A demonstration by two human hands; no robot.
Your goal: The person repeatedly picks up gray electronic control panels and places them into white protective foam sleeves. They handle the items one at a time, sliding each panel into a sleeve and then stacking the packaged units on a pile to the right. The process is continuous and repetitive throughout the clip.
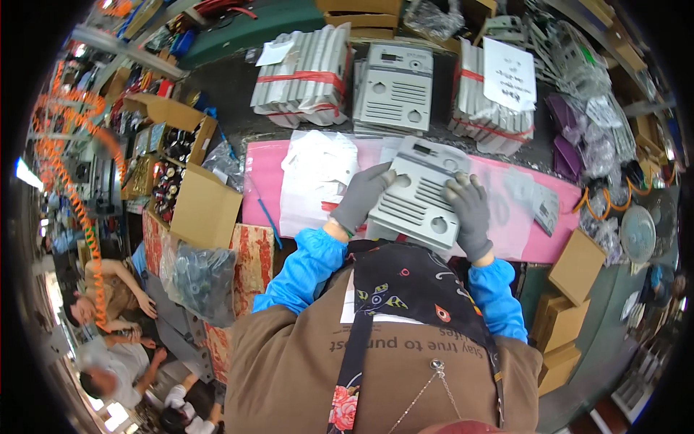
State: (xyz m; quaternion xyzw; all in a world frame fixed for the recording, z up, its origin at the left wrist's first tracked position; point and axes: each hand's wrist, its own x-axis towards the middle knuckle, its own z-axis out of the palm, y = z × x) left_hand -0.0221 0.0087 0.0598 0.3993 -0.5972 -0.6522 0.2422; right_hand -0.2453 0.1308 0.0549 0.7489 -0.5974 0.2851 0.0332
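A light grey front panel (413, 189) with louvre slots, two round holes and a small display window lies tilted close to my body, above a pink foam sheet (260, 166). My left hand (365, 194), in a grey glove, grips its left edge with the thumb and fingers over the top face. On the right edge, my gloved right hand (470, 213) has its fingers curled onto the face. The undersides of both grips are hidden. Just beyond stands a stack of similar panels (396, 94). Left of the held panel, white plastic wrapping (314, 170) rests on the foam.
Bundles of panels tied with red tape stand at back left (296, 83) and back right (495, 94). An open cardboard box (202, 202) and a clear bag of dark parts (199, 278) are at left. Small cartons (560, 329) stand at right. Other people (119, 362) sit at far left.
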